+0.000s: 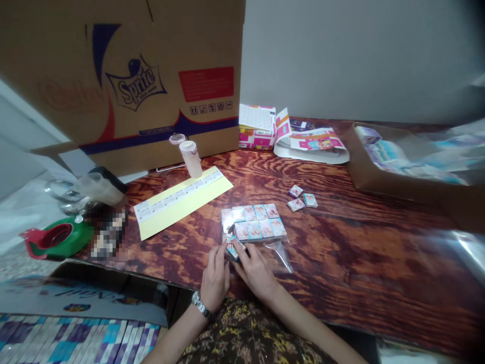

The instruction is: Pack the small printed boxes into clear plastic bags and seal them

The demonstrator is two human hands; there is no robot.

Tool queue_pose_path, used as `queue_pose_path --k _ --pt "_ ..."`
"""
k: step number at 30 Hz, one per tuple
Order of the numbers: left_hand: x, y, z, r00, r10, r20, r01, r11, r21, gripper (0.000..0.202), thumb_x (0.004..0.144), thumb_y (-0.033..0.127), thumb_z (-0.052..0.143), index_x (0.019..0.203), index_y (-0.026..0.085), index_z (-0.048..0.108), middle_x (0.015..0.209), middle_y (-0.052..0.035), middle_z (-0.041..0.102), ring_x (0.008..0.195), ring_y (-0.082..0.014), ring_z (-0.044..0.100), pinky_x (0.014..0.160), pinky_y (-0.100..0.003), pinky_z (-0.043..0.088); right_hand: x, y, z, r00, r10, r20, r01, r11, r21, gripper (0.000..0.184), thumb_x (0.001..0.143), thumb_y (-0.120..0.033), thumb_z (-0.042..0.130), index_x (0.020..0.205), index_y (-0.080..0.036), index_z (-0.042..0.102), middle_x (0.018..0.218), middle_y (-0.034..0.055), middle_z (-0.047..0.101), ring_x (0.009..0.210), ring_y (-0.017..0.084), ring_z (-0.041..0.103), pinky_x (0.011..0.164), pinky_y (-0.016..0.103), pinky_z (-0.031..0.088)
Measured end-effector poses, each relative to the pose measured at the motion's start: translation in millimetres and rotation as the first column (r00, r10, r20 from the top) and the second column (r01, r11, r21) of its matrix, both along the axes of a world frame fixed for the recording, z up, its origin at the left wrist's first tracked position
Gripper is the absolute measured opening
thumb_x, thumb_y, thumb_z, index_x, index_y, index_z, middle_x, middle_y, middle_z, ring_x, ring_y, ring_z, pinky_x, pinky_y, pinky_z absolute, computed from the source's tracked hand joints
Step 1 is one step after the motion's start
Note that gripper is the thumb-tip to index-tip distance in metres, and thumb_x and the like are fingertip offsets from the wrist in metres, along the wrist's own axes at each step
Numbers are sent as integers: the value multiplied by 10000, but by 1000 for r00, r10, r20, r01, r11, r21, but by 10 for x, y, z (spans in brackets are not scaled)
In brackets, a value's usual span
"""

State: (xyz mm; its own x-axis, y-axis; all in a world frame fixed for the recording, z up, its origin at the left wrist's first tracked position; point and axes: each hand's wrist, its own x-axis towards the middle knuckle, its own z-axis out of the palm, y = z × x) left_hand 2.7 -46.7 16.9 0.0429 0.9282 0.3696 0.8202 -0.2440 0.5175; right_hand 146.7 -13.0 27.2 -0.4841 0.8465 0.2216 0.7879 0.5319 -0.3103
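**Both hands closed on one small box at the bagged block**

In the head view, your left hand (pixel 215 283) and right hand (pixel 257 270) sit close together near the near edge of the wood-grain table (pixel 341 247). Between them you hold a small printed box (pixel 232 249), tilted, with fingers from each hand curled in on it, so both grips are almost closed on that one box. It rests just at the near side of a clear plastic bag (pixel 281 255), and the bag holds a block of pink-and-teal small boxes (pixel 253 222) just beyond your fingertips. A wristwatch (pixel 200 305) sits on your left wrist.

Left of your hands, a yellow-backed label sheet (pixel 182 202) lies at an angle, with a pale plastic bottle (pixel 190 159) standing near its far end. Further left is a green tape dispenser (pixel 56 237), and a pixelated patch (pixel 108 235) hides whatever lies beside it. To the right, three loose small boxes (pixel 301 198) lie together, well apart from the bag.

Along the far side, a Sprite cardboard carton (pixel 121 76) stands upright on the left, printed packaging sheets (pixel 310 139) lie in the middle, and a cardboard tray (pixel 352 151) sits at the right. Below the near-left table edge lies a stack of printed strips (pixel 76 338).
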Motion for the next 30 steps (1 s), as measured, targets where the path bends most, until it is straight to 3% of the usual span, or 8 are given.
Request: queue_pose_path --k 7,11,14,19,23,26,30 --pt "-43 -26 -4 994 2 109 6 997 -72 498 839 111 382 1319 177 265 1214 -140 432 1113 -194 475 888 -323 462 -3 -29 -162 996 -3 85 -11 987 162 498 894 -368 406 1336 -142 361 963 119 515 846 200 529 732 304 488" --pt "-63 -15 -26 969 45 243 -6 987 -159 480 839 128 391 1302 187 278 1184 -134 431 859 -133 570 801 -296 500 3 -59 -262 989 50 139 -69 989 132 553 886 -397 417 1364 -141 308 942 116 522 825 204 533 687 299 498" --pt "-69 -14 -44 961 68 268 -15 981 -194 475 833 134 398 1294 182 289 1173 -130 438 784 -113 572 760 -276 506 3 -70 -317 986 92 140 -108 988 111 560 896 -352 407 1378 -106 260 938 124 527 824 208 539 665 297 506" --pt "-98 37 -37 990 128 57 -115 974 -193 436 833 189 425 1258 144 340 1073 -117 527 783 -145 588 686 -261 502 29 -52 -340 964 154 217 -183 975 123 507 890 -185 387 1370 -87 257 886 107 539 792 200 548 622 277 507" --pt "-148 132 -31 978 118 -173 -144 979 -142 265 834 200 427 1087 171 502 888 -64 602 749 -164 600 634 -251 480 57 -29 -284 937 190 293 -236 963 128 515 852 -53 319 1362 -56 249 845 93 539 730 183 547 556 256 495" --pt "-187 175 -52 951 112 -287 -140 987 -78 192 831 184 425 961 176 565 776 -47 612 702 -162 600 610 -245 461 80 -9 -252 922 216 321 -269 954 130 537 836 -25 301 1367 -64 240 820 77 535 704 169 539 544 245 486" --pt "-216 177 -92 929 123 -349 -135 991 -9 185 832 171 421 928 171 579 707 -35 606 652 -154 591 573 -239 435 128 30 -252 909 254 331 -323 931 171 533 838 -34 306 1367 -64 243 770 56 530 693 157 526 541 231 470"
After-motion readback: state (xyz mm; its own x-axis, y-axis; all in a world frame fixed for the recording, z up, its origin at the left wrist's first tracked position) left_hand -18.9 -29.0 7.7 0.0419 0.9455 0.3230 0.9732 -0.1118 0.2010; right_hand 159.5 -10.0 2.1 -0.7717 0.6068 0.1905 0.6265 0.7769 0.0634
